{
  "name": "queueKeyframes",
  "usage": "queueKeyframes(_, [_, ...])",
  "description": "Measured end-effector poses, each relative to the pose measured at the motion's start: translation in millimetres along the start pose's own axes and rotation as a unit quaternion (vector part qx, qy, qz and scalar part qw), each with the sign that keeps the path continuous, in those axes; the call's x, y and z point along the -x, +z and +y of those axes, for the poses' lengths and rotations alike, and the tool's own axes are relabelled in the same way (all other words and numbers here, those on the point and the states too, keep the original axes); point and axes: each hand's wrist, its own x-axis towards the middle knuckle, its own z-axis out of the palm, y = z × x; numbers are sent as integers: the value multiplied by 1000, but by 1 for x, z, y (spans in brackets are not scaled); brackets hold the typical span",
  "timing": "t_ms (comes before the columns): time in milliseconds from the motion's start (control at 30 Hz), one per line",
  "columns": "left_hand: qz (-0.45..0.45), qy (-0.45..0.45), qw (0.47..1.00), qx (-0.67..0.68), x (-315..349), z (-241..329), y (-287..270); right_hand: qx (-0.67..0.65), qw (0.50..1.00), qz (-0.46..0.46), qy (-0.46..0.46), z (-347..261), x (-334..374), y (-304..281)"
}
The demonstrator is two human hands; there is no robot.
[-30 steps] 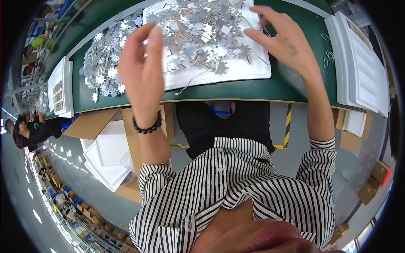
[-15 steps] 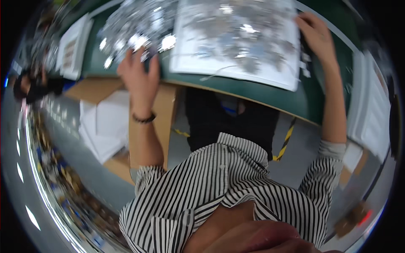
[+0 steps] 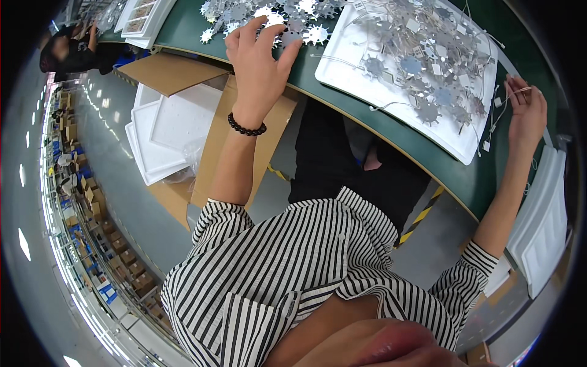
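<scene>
Over a heap of shiny, spiky-edged metal discs (image 3: 316, 35) at the table's far side, my left hand (image 3: 260, 64) is open with its fingers spread. Its fingertips reach the near discs, and I see nothing gripped in it. A white tray (image 3: 340, 70) to the right bears a mound of similar discs (image 3: 425, 112) tangled with thin white wires and small white connectors. Beside the tray's right edge, my right hand (image 3: 527, 116) is closed, with a thin white wire (image 3: 505, 110) running from its curled fingers. Another wire end with a connector (image 3: 486, 146) lies below the wire.
An open cardboard box (image 3: 177, 72) with white foam sheets (image 3: 183, 122) stands on the floor at left. White trays (image 3: 541, 214) are stacked at right. A person (image 3: 67, 54) works at the far left, near a tray of parts (image 3: 143, 18). The green table (image 3: 379, 131) has a wooden edge.
The view has swung, so the table and tray appear farther right and tilted. My left hand stays at the disc heap. My right hand has moved from the tray's far corner to the wires beside it.
</scene>
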Motion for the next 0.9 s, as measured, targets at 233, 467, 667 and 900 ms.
queueKeyframes(233, [-64,-29,984,167,-7,16,-6,-319,915,-243,40,37,-60,-81])
queueKeyframes(467, [-12,-279,804,525,-37,83,-38,-156,985,33,-67,-30,-1,-23])
queueKeyframes(667, [-74,-270,670,688,-53,153,-24,-52,978,118,-162,-77,63,-2])
queueKeyframes(900, [-108,-232,657,709,-52,198,-17,29,993,-101,-60,-102,154,59])
